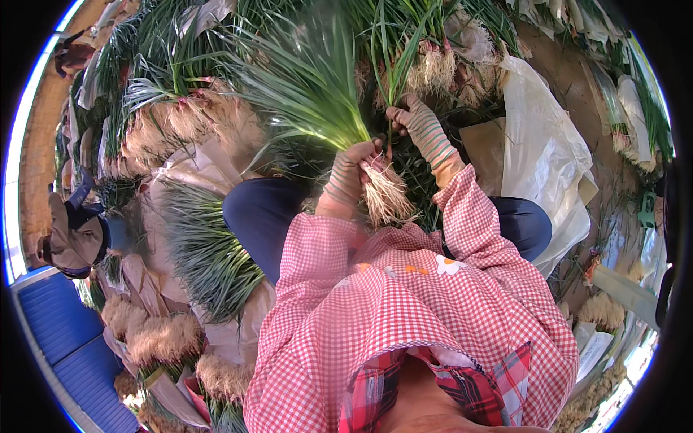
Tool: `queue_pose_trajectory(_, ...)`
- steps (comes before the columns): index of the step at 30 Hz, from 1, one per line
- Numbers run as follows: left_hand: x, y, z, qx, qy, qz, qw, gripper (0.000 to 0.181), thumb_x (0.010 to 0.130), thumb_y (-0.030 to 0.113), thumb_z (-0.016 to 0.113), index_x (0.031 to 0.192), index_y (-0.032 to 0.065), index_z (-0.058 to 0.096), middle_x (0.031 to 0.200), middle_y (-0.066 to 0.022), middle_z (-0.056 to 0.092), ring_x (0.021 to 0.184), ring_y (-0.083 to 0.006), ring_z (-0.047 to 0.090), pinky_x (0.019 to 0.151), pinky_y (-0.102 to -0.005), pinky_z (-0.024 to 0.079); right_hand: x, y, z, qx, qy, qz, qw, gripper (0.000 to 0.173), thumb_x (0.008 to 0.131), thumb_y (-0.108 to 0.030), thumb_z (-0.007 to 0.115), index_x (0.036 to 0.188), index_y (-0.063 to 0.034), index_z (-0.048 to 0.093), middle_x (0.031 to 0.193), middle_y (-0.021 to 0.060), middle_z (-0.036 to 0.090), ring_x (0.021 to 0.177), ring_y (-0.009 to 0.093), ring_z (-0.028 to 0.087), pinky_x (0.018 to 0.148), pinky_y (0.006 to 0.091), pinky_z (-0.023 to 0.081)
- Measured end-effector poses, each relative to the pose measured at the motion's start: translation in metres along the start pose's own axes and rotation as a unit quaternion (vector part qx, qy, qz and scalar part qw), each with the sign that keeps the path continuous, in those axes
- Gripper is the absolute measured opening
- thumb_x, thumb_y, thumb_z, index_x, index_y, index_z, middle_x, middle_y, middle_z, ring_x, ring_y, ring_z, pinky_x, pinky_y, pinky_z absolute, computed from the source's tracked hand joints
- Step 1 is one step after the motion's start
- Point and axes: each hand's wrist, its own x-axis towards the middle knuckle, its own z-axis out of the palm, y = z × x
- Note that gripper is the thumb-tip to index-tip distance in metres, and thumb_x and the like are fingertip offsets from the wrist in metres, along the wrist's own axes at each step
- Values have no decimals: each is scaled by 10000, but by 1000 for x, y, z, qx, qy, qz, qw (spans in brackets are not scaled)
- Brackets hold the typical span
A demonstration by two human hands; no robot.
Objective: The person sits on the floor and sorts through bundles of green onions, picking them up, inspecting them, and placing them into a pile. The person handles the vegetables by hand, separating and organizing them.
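My left hand (346, 176), in a striped fingerless sleeve, is closed around a bunch of green onions (330, 103) near its pale roots. The long leaves fan out up and to the left, and the roots hang towards my lap. To the right, my right hand (411, 119) pinches a thin green onion stalk (391, 97) between thumb and fingers. Its leaves point away from me, and a thin reddish stem end hangs below the fingers, close to the held bunch. Loose dark green leaves lie beneath both hands, between my knees.
Piled onions with shaggy roots (189, 122) lie ahead and left. Another leafy pile (211, 254) rests on paper beside my left knee. A translucent plastic sheet (547, 157) lies on the right. One co-worker (78, 238) is at far left, near blue panels (59, 325).
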Motion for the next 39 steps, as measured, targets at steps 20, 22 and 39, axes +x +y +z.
queue_pose_trajectory(20, -39, -25, -17, -194, -67, -58, 977, 186, 810, 149, 628, 955, 34, 609, 863, -74, 651, 788, -188, 621, 716, -330, 541, -20, 10, 79, 204, 87, 190, 956, 141, 944, -131, 510, 1043, -43, 560, 597, -1, 500, 413, 79, 365, 385, 235, 335)
queue_pose_trajectory(22, -55, -14, 12, -178, -60, -60, 980, 188, 794, 157, 623, 949, 64, 572, 820, -34, 600, 758, -186, 578, 697, -339, 527, 24, 81, 39, 551, 60, 197, 809, 170, 971, -104, 447, 1084, -18, 540, 650, 9, 524, 414, 72, 360, 375, 195, 329)
queue_pose_trajectory(39, -17, 46, 1, -349, -291, -30, 891, 333, 850, 145, 593, 1147, 3, 546, 889, -81, 607, 871, -266, 599, 813, -387, 531, 125, -78, -126, 109, 133, -5, 985, 332, 819, -151, 673, 1129, -80, 578, 796, 46, 576, 549, 129, 489, 438, 253, 371)
